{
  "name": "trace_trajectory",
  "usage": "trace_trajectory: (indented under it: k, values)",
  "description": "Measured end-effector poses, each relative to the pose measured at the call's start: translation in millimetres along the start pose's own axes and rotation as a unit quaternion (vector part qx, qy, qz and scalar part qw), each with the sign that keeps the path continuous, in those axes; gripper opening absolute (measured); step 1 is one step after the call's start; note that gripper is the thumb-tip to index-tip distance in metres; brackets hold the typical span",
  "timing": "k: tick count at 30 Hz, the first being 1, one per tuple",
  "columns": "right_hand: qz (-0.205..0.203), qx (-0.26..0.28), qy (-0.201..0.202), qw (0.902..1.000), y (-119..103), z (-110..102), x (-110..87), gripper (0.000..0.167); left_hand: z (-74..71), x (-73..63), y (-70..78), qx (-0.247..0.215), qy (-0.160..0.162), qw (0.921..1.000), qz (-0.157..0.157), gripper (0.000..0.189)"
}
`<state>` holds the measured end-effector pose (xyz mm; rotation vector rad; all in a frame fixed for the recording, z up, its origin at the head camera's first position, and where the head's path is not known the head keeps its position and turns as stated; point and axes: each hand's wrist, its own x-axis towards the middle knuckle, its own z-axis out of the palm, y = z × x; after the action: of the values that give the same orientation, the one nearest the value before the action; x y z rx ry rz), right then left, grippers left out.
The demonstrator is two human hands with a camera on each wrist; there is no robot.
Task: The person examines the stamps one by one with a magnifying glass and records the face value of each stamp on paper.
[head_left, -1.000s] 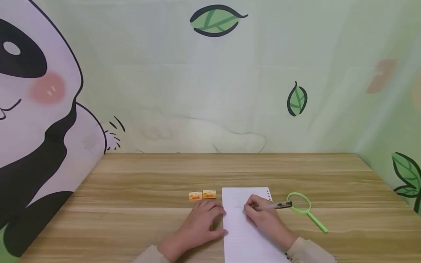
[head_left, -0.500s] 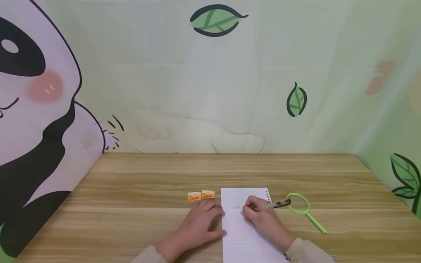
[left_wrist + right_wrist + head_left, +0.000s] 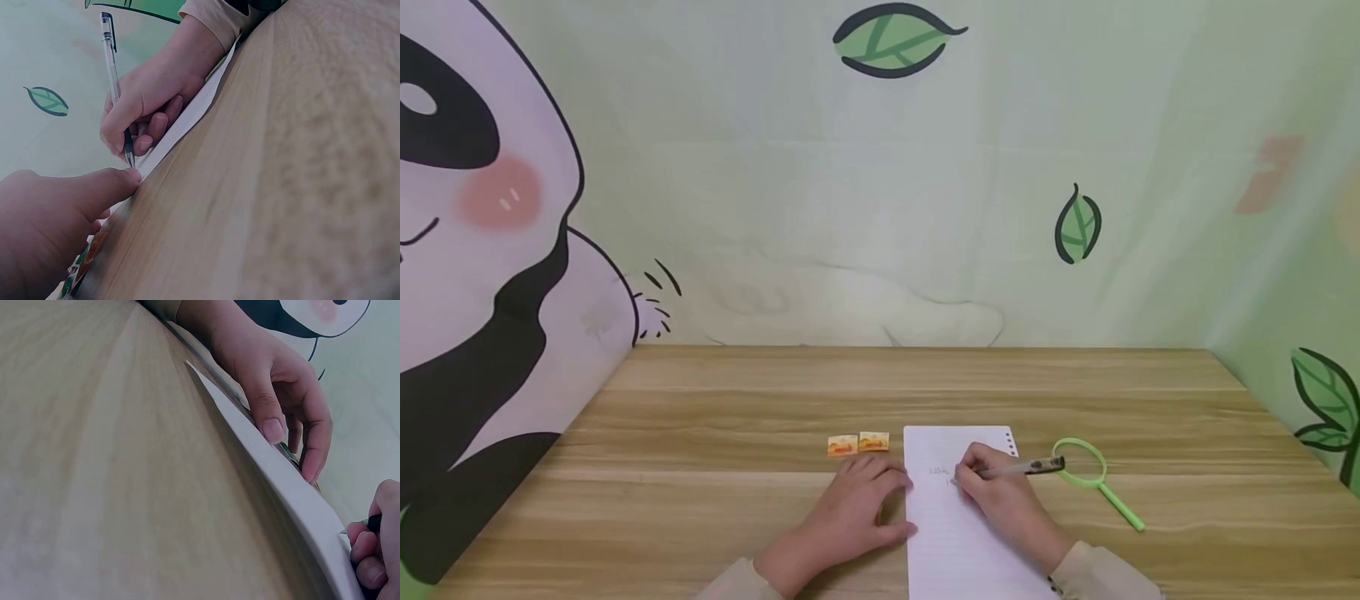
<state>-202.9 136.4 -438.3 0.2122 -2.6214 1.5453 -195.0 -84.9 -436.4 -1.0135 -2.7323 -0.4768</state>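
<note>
My right hand (image 3: 1011, 504) grips a clear pen (image 3: 1026, 467) with a black cap end, its tip down on a lined white sheet of paper (image 3: 951, 550). Small writing that looks like "120" and a character stands near the top of the sheet, with a short stroke below it. My left hand (image 3: 853, 508) rests at the sheet's left edge, thumb and fingers spread and bent loosely. In the left wrist view the thumb (image 3: 119, 181) lies on the paper's edge near the pen tip. Something green and brown (image 3: 78, 269) shows partly hidden beneath that hand.
Two small orange and yellow picture cards (image 3: 842, 446) lie side by side beyond my left hand. A light green magnifying glass (image 3: 1122, 506) lies right of the sheet. The wooden table (image 3: 737, 392) ends at a backdrop printed with a panda and leaves.
My right hand has made small writing movements, and a short stroke now shows under the first written line. My left hand has stayed at the paper's edge. The head view has shifted slightly.
</note>
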Motion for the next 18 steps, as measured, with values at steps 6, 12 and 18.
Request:
trace_trajectory:
  k: [6,12,18]
  values:
    - [0.001,-0.002,0.001,1.0000,-1.7,-1.5,-1.2,0.019,-0.2,-0.1,0.6,0.000,-0.003,1.0000,0.000,0.044]
    - [0.000,0.008,-0.013,0.9999,-1.5,-1.9,-0.5,0.018,0.3,0.6,0.1,0.004,-0.004,1.0000,-0.002,0.044]
    - [0.024,-0.001,0.013,0.9996,-2.5,-2.3,-1.1,0.015,-0.1,0.3,0.1,0.003,-0.004,1.0000,-0.003,0.043]
